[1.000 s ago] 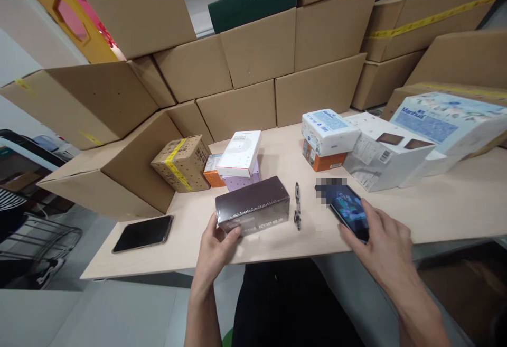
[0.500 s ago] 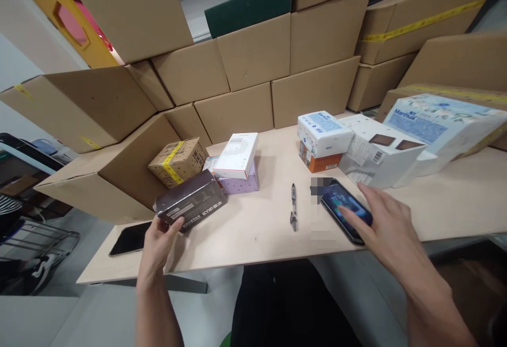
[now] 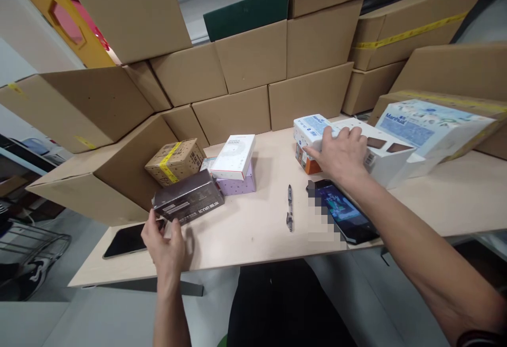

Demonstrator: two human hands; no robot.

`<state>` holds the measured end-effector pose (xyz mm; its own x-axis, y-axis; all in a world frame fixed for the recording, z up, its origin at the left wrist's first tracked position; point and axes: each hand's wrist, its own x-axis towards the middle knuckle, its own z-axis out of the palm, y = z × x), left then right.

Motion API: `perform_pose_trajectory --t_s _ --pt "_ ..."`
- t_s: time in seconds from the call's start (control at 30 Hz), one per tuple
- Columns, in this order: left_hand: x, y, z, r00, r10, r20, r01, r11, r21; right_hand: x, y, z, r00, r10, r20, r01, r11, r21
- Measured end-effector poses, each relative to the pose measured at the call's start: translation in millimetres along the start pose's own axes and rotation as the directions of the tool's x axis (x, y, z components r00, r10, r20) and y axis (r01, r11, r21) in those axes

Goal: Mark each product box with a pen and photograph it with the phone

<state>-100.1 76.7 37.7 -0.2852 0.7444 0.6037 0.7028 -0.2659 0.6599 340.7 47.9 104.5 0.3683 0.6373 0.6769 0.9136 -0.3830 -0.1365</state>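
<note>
My right hand (image 3: pixel 341 154) reaches over the front of a blue-and-white tissue pack (image 3: pixel 310 129), its thumb at the near side and fingers curled over the right end. Below that pack sits an orange box (image 3: pixel 308 164). The phone with a lit screen (image 3: pixel 341 209) lies on the table under my right forearm. On the left, my left hand (image 3: pixel 164 238) has thumb and fingers apart at the near edge of a dark boxed package (image 3: pixel 189 196); whether the fingertips touch it I cannot tell. A black phone (image 3: pixel 122 241) lies beside that hand.
A clear pen (image 3: pixel 290 208) lies mid-table. A white box (image 3: pixel 233 156) rests on a purple box (image 3: pixel 240 184), near a taped brown carton (image 3: pixel 176 161). At right stand a white box with cutouts (image 3: pixel 390 149) and a larger tissue pack (image 3: pixel 431 130). Cardboard boxes (image 3: pixel 232 117) wall the back.
My right hand has left the lit phone and moved up and left onto the tissue pack. My left hand has loosened from the dark box and drawn slightly toward me.
</note>
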Motion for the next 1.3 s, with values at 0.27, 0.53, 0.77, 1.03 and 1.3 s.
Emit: perform_pose_trajectory --t_s 0.27,0.53,0.77,1.03,1.3 --pt "-51 26 3 0.944 0.267 -0.196 -0.281 0.959 -0.046 -19 -4 -27 0.999 0.023 -0.03 -0.022 0.999 0.026" --pt "-76 53 9 0.99 -0.076 0.118 0.124 0.87 -0.477 -109 -20 -99 0.949 -0.307 -0.072 0.289 0.753 0.591" --pt "-75 51 17 0.842 -0.168 0.513 0.473 0.687 -0.552 -144 -67 -46 0.749 -0.656 -0.09 0.519 0.497 0.696" --pt "-72 42 22 0.832 -0.209 0.514 0.457 0.783 -0.421 -168 -67 -45 0.951 -0.308 0.034 0.203 0.702 0.682" --pt "-73 71 21 0.914 -0.079 0.399 0.254 0.876 -0.409 -167 -93 -47 0.977 -0.214 -0.006 0.157 0.697 0.7"
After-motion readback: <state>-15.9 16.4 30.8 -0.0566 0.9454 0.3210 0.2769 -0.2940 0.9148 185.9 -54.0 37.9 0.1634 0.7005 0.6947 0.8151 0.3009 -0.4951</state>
